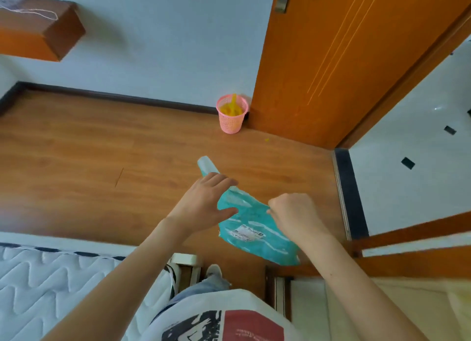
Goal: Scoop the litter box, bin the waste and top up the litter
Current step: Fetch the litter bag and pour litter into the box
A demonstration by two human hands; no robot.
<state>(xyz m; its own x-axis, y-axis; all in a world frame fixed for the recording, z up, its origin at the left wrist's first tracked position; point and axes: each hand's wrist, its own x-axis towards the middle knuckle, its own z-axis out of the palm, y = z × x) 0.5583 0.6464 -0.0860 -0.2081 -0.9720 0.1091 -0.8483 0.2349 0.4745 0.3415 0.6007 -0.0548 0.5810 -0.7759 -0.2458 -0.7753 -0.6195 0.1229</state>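
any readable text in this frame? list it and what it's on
None can be read.
Bag: white label with print, too blurred.
Shirt: small white line on the red patch, upside down and too small; the black marks are a graphic, not clear letters.
Door, basket: no text.

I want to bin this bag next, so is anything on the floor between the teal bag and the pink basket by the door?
Nothing visible. The teal bag is in both hands, and only bare wooden floor lies between it and the pink basket.
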